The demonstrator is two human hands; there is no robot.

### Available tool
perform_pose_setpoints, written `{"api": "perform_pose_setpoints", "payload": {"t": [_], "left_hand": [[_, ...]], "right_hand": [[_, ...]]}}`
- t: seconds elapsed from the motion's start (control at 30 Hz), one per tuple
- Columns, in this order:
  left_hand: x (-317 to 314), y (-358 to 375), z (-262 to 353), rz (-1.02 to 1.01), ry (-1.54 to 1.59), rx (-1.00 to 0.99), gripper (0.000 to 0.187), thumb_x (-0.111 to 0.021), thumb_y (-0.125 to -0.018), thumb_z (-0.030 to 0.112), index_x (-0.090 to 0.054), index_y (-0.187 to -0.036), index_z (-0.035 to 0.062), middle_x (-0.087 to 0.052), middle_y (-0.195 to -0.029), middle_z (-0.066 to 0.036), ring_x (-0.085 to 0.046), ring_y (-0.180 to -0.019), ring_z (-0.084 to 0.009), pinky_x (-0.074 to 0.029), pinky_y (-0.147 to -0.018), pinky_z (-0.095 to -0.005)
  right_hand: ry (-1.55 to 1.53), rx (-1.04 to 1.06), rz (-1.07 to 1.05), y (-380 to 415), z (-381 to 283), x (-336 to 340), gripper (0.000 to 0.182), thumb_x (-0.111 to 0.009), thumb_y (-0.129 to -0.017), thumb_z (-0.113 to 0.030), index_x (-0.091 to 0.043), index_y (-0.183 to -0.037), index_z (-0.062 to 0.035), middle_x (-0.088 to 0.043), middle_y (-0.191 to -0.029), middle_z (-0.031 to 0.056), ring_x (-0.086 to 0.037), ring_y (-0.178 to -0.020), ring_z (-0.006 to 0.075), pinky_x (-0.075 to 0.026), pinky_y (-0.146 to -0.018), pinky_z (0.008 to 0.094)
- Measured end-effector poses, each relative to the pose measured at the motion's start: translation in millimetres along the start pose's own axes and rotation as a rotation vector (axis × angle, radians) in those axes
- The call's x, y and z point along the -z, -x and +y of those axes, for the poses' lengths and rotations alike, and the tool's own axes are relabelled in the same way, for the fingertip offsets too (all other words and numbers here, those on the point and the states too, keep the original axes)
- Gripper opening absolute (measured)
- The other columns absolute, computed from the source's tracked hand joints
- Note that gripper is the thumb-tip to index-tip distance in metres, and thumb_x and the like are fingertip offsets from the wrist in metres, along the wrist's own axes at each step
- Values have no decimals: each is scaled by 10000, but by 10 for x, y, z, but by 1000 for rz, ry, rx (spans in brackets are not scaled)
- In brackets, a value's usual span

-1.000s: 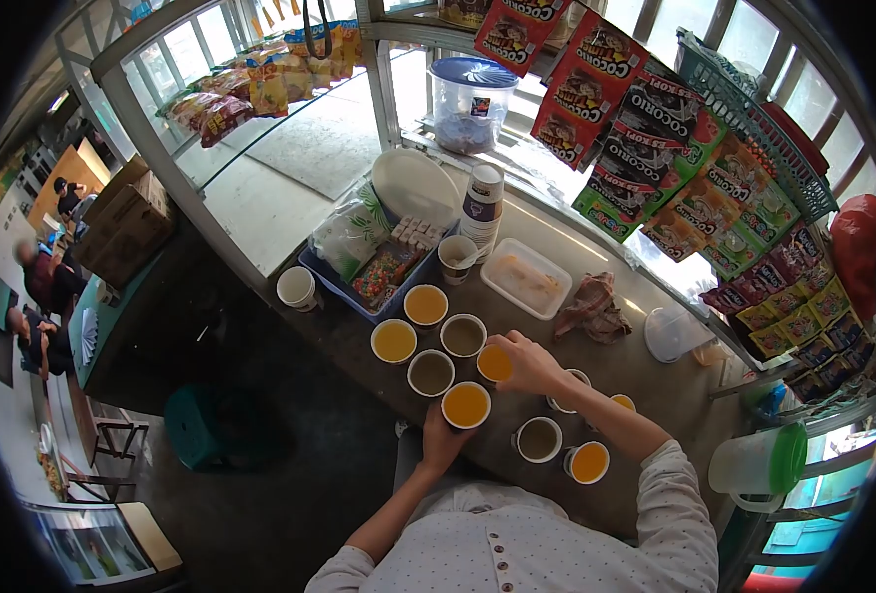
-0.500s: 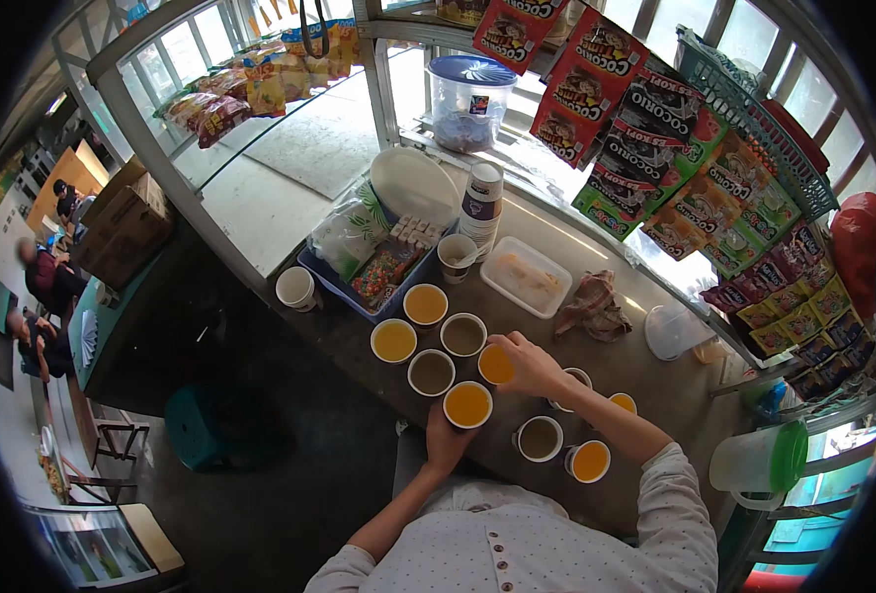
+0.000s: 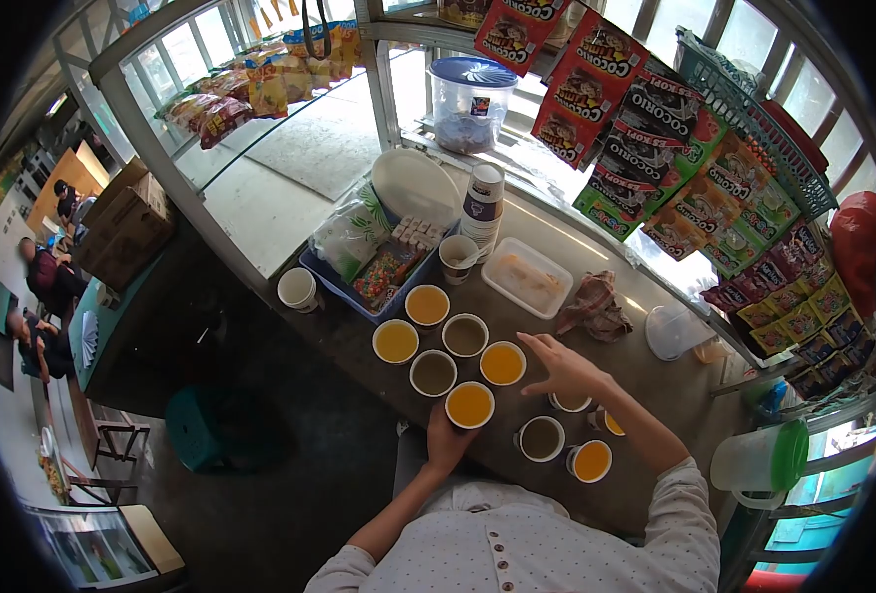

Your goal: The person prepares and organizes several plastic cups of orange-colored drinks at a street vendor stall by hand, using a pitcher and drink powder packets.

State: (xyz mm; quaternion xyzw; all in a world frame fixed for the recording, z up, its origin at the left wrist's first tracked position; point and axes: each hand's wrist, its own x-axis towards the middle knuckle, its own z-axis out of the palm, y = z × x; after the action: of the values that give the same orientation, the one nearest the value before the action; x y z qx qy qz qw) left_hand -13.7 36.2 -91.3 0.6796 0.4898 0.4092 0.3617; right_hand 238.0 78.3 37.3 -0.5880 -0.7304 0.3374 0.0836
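Observation:
My left hand [image 3: 445, 441] is wrapped round a paper cup of orange drink [image 3: 469, 405] at the near edge of the counter. Just right of another cup of orange drink [image 3: 503, 364], my right hand [image 3: 564, 368] is held with fingers apart and nothing in them. Beside these cups stand two cups of greyish-brown drink [image 3: 433, 374] and two more orange ones [image 3: 395, 341]. Under and near my right forearm is a second group: a brown cup [image 3: 539, 439], an orange cup [image 3: 589, 462] and others partly hidden by the arm.
Behind the cups lie a blue tray [image 3: 378, 314] with toppings, a stack of paper cups [image 3: 481, 212], a plastic food box [image 3: 527, 278] and a crumpled cloth [image 3: 596, 306]. Drink sachets [image 3: 645, 119] hang at upper right. A lidded jug [image 3: 759, 460] stands at right.
My right hand has let go of the orange cup, opened and moved off to the right. My left hand stays on its cup.

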Motion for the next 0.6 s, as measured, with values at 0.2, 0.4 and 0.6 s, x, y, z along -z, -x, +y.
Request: {"api": "perform_pose_setpoints", "payload": {"t": [0.2, 0.4, 0.6], "left_hand": [[87, 3, -29, 5, 60, -37, 598, -833, -668, 169, -506, -1137, -6, -583, -1038, -168, -603, -968, -300, -491, -805, -378], [377, 387, -57, 35, -91, -153, 586, -800, -706, 169, -476, -1176, 35, -504, -1072, -157, -551, -978, -319, -465, -850, -376], [20, 232, 303, -319, 16, -443, 642, -834, -672, 174, -446, -1167, 48, -491, -1131, -137, -537, -1016, -260, -467, -849, -335]], "right_hand": [[-177, 66, -57, 362, 418, 224, 805, -773, -703, -326, -383, -1384, -150, -439, -1290, 154, -455, -1201, 305, -376, -1024, 384], [-91, 66, -41, 676, 465, 190, 843, -801, -653, -249, -384, -1381, -167, -430, -1294, 146, -450, -1201, 295, -371, -1031, 381], [-15, -83, -3, 774, 352, 18, 872, -799, -623, -196, -366, -1380, -171, -452, -1245, 163, -496, -1138, 330, -434, -960, 381]]}}
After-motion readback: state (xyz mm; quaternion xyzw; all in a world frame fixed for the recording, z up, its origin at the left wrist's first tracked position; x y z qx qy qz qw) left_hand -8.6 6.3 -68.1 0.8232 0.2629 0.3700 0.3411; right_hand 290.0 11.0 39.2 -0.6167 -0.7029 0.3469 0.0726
